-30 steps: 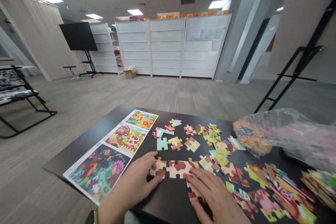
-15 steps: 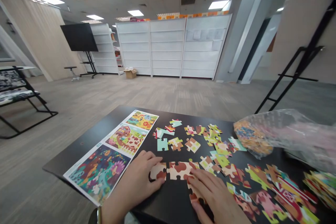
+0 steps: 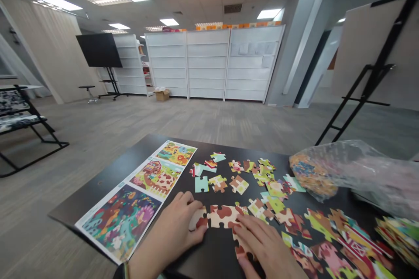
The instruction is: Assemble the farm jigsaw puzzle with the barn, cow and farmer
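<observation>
Three jigsaw pieces with a brown-and-cream cow pattern lie near the front of the black table [image 3: 209,261]. My left hand [image 3: 170,231] presses on the left end piece [image 3: 198,219], which sits beside the middle cow piece [image 3: 224,216]. My right hand [image 3: 265,248] rests on the lower cow piece [image 3: 240,244], with its fingertips close to the middle piece. Part of the lower piece is hidden under those fingers. To the left of my left hand lies a printed sheet of puzzle pictures [image 3: 131,200].
Loose colourful pieces [image 3: 238,183] spread across the table. A clear plastic bag of pieces [image 3: 327,170] lies at the right, near a stack of pieces [image 3: 401,239]. A black easel [image 3: 363,91] stands beyond the table's far right corner.
The head view has tilted slightly, so the table sits lower in the picture. My left fingers now cover more of the end piece. My right hand has barely moved.
</observation>
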`<action>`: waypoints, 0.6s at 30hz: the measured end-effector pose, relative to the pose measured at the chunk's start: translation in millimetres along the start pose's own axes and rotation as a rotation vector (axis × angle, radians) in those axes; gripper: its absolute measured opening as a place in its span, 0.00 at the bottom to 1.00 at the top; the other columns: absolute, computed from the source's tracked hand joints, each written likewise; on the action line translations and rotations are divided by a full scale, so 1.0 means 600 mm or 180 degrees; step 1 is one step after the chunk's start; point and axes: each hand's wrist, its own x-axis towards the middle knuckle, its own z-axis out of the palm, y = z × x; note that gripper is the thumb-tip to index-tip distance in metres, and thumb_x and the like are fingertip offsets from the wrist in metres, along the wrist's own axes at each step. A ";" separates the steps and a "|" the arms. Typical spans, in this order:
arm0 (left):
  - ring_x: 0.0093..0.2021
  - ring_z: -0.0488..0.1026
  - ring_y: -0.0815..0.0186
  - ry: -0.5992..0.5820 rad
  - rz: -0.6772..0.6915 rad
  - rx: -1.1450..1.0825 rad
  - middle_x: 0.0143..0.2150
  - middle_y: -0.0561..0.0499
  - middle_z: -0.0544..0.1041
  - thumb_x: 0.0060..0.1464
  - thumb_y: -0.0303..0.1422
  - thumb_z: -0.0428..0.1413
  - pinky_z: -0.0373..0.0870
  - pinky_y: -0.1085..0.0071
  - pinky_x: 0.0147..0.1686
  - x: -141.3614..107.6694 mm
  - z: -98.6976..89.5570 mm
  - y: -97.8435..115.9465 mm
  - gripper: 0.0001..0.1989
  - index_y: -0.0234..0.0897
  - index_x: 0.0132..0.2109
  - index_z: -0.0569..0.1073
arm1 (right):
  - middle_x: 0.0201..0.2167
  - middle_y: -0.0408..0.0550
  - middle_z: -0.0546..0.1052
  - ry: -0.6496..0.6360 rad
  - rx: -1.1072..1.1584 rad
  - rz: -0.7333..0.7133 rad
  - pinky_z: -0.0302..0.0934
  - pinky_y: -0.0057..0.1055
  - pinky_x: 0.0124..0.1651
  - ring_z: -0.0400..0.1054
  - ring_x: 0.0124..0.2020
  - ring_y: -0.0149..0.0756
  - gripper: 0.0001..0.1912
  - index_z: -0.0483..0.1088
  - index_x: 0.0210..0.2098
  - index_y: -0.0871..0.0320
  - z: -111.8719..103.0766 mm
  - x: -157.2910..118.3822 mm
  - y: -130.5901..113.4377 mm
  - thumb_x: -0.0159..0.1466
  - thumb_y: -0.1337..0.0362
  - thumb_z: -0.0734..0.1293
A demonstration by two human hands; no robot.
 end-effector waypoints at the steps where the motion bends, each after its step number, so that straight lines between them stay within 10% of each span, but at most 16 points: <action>1: 0.49 0.70 0.54 -0.0005 -0.0004 -0.0004 0.46 0.47 0.73 0.56 0.30 0.58 0.69 0.60 0.50 0.001 -0.001 0.000 0.11 0.40 0.47 0.78 | 0.59 0.50 0.77 -0.0001 -0.0018 -0.0017 0.72 0.40 0.56 0.74 0.58 0.47 0.23 0.75 0.57 0.52 0.001 0.000 0.001 0.63 0.66 0.68; 18: 0.49 0.72 0.56 0.0030 0.0349 -0.0472 0.46 0.48 0.73 0.57 0.30 0.58 0.70 0.63 0.51 0.013 0.005 -0.003 0.10 0.42 0.46 0.78 | 0.56 0.50 0.79 0.0085 0.0035 -0.0082 0.72 0.37 0.55 0.74 0.56 0.46 0.24 0.75 0.56 0.53 -0.004 0.005 0.001 0.60 0.70 0.67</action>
